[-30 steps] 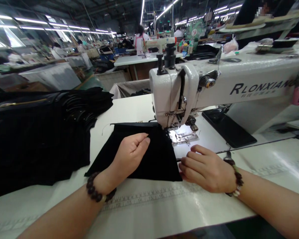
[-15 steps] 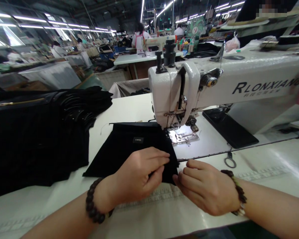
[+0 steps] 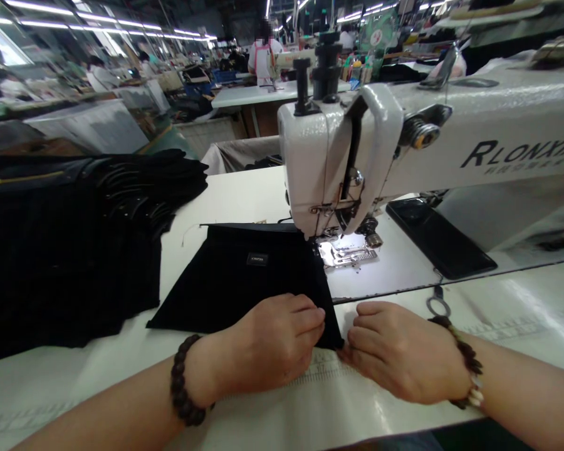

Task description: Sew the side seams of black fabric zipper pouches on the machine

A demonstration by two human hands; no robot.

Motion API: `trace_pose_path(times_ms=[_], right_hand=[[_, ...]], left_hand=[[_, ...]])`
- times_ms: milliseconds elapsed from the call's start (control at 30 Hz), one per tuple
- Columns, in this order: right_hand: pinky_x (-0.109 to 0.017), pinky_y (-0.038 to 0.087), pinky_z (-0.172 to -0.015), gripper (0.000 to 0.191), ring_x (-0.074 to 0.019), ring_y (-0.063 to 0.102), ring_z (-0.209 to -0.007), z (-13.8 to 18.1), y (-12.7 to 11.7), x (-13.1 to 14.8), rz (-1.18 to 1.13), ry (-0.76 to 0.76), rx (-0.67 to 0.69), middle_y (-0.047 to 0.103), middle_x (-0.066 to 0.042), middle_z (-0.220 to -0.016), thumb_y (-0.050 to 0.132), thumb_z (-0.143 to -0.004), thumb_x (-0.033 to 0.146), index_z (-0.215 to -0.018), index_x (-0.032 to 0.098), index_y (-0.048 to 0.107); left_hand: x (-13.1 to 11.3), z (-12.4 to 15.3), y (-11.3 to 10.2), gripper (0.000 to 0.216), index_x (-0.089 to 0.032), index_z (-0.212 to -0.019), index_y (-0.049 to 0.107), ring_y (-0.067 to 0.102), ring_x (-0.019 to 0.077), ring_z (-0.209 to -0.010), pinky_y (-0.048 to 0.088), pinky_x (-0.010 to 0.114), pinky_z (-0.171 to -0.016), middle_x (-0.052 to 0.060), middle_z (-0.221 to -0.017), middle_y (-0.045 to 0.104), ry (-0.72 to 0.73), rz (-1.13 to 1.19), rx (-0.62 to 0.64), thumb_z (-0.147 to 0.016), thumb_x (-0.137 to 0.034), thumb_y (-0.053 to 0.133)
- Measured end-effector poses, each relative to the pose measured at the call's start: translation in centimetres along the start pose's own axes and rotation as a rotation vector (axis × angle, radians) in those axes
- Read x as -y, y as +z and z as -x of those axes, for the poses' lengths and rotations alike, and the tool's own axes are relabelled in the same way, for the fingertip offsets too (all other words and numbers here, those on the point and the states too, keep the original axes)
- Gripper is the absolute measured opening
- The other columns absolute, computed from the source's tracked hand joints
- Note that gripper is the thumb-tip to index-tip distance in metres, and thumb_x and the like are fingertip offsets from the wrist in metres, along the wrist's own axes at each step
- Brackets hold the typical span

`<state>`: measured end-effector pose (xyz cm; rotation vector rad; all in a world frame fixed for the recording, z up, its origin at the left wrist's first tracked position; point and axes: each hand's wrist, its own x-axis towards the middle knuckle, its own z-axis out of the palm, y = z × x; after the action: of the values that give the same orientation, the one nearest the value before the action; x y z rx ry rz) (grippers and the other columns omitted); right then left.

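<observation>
A black fabric panel (image 3: pixel 225 291) with a small label (image 3: pixel 257 259) lies flat on the table, its right edge under the head of the white sewing machine (image 3: pixel 305 163). My left hand (image 3: pixel 267 341) is closed on the panel near that edge, fingers bent and thumb mostly hidden. At the panel's near right corner, my right hand (image 3: pixel 399 354) has its fingers curled in and pinches the corner between thumb and fingertips. The lit metal needle plate (image 3: pixel 348 254) shows just right of the panel.
A thick stack of black fabric pieces (image 3: pixel 70 250) lies at the left. Right of the needle, a black phone (image 3: pixel 442 238) rests by the machine's base, with a metal ring (image 3: pixel 438 305) nearer me. A printed ruler (image 3: pixel 329 373) runs along the table's front. Other people work farther back.
My left hand has slid slightly nearer along the panel, its fingers drawn closer together. The right hand keeps hold of the corner, which now looks straighter. The view has shifted a little.
</observation>
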<state>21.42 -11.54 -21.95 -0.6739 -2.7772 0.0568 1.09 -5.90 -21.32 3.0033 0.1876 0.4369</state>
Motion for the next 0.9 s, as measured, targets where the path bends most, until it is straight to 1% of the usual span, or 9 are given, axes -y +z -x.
trace_pose_path(times_ms=[67, 167, 267, 333, 400, 500, 667, 767, 900], right_hand=[[-0.031, 0.028, -0.054, 0.021, -0.0131, 0.041, -0.053, 0.2, -0.2, -0.2, -0.037, -0.008, 0.022, 0.053, -0.001, -0.062, 0.043, -0.084, 0.011, -0.067, 0.014, 0.055], [-0.03, 0.028, -0.054, 0.027, -0.0118, 0.04, -0.051, 0.1, -0.8, -0.6, -0.057, 0.002, -0.008, 0.049, 0.001, -0.057, 0.043, -0.086, 0.012, -0.059, 0.016, 0.051], [-0.029, 0.028, -0.052, 0.033, -0.011, 0.037, -0.049, -0.1, -1.4, -0.9, -0.005, 0.049, -0.06, 0.046, 0.002, -0.054, 0.04, -0.088, 0.013, -0.056, 0.017, 0.048], [-0.028, 0.027, -0.051, 0.032, -0.0109, 0.037, -0.049, -0.1, -1.6, -1.1, 0.028, 0.061, -0.073, 0.046, 0.002, -0.055, 0.04, -0.088, 0.012, -0.057, 0.016, 0.049], [-0.028, 0.028, -0.052, 0.029, -0.0112, 0.038, -0.049, 0.0, -1.6, -1.1, 0.034, 0.059, -0.07, 0.047, 0.001, -0.056, 0.04, -0.088, 0.013, -0.062, 0.016, 0.052], [-0.029, 0.03, -0.054, 0.025, -0.0115, 0.04, -0.05, 0.3, -1.5, -1.1, 0.009, 0.054, -0.057, 0.049, 0.001, -0.056, 0.042, -0.088, 0.016, -0.066, 0.015, 0.055], [-0.028, 0.03, -0.056, 0.029, -0.0104, 0.039, -0.049, 0.4, -1.4, -1.1, 0.032, 0.054, -0.057, 0.048, 0.002, -0.056, 0.042, -0.088, 0.016, -0.061, 0.016, 0.052], [-0.028, 0.031, -0.055, 0.027, -0.0113, 0.041, -0.05, 0.4, -1.4, -1.1, 0.037, 0.059, -0.047, 0.05, 0.001, -0.056, 0.04, -0.089, 0.016, -0.067, 0.015, 0.056], [-0.029, 0.033, -0.055, 0.025, -0.0118, 0.044, -0.049, 0.5, -1.6, -1.0, -0.042, 0.068, 0.03, 0.052, 0.001, -0.056, 0.042, -0.09, 0.022, -0.075, 0.013, 0.06]], left_hand=[[-0.1, 0.0, 0.2, 0.019, -0.009, -0.087, 0.059, 0.058, 0.0209, -0.087, 0.052, 0.034, -0.074, 0.012, -0.089, 0.063, 0.028, -0.047, 0.03, -0.082, -0.011, 0.041], [-0.4, 0.1, 0.7, 0.018, -0.009, -0.086, 0.059, 0.058, 0.0204, -0.085, 0.052, 0.034, -0.073, 0.013, -0.09, 0.063, 0.045, -0.096, 0.024, -0.081, -0.009, 0.041], [-0.6, 0.2, 0.9, 0.018, -0.006, -0.087, 0.059, 0.059, 0.0195, -0.082, 0.052, 0.032, -0.072, 0.012, -0.089, 0.063, 0.013, -0.095, -0.065, -0.081, -0.006, 0.043], [-0.7, 0.3, 1.0, 0.017, -0.005, -0.089, 0.06, 0.059, 0.019, -0.081, 0.052, 0.032, -0.072, 0.012, -0.09, 0.064, -0.014, -0.049, -0.136, -0.081, -0.007, 0.045], [-0.7, 0.3, 0.9, 0.017, -0.005, -0.091, 0.06, 0.06, 0.0183, -0.08, 0.052, 0.032, -0.072, 0.011, -0.092, 0.064, -0.045, 0.01, -0.176, -0.081, -0.009, 0.046], [-0.6, 0.3, 0.7, 0.019, -0.007, -0.094, 0.059, 0.059, 0.0179, -0.081, 0.052, 0.033, -0.072, 0.009, -0.094, 0.065, -0.058, 0.047, -0.175, -0.083, -0.012, 0.045], [-0.8, 0.2, 0.8, 0.017, -0.006, -0.091, 0.06, 0.06, 0.0195, -0.08, 0.052, 0.034, -0.069, 0.01, -0.09, 0.065, -0.01, -0.037, -0.166, -0.082, -0.01, 0.046], [-1.0, 0.0, 0.9, 0.017, -0.005, -0.09, 0.06, 0.06, 0.0203, -0.078, 0.052, 0.034, -0.067, 0.011, -0.089, 0.065, -0.007, -0.066, -0.171, -0.081, -0.009, 0.046], [-0.9, -0.1, 0.5, 0.017, -0.006, -0.088, 0.061, 0.06, 0.0191, -0.078, 0.052, 0.033, -0.071, 0.011, -0.088, 0.065, -0.111, 0.085, -0.186, -0.08, -0.009, 0.047]])
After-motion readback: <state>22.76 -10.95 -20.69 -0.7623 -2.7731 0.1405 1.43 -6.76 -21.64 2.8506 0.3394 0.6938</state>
